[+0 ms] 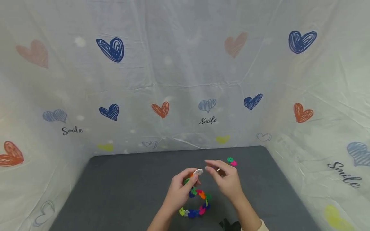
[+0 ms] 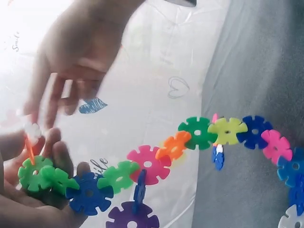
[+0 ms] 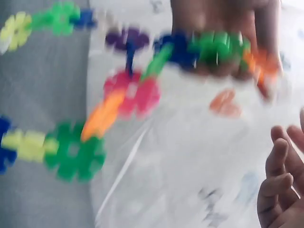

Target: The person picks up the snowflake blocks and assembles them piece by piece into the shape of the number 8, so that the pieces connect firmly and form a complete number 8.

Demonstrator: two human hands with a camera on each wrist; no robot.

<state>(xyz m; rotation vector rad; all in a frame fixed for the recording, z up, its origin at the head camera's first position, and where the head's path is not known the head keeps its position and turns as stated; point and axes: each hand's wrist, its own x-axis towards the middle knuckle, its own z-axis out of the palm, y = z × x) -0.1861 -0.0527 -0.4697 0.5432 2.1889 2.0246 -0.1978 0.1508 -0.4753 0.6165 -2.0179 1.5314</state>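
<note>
My left hand [image 1: 180, 189] pinches a white notched flower disc [image 1: 198, 172] at the end of a chain of linked plastic discs. Next to the white disc, an orange disc [image 2: 31, 149] joins a green disc [image 2: 35, 173] by the left palm. From there the chain [image 1: 201, 210] hangs in a colorful loop, with pink, blue, yellow and more green discs. A short branch with a purple disc [image 2: 133, 219] leaves it. Just right of the white disc is my right hand [image 1: 228, 183], fingers loosely bent, with no piece visible in its grasp in the right wrist view.
Loose green [image 1: 230, 159] and pink [image 1: 233, 163] discs lie on the dark grey table [image 1: 130, 189] beyond the right hand. A black object [image 1: 229, 224] sits at the near edge by the right forearm. White curtains [image 1: 185, 73] printed with hearts enclose the back and sides.
</note>
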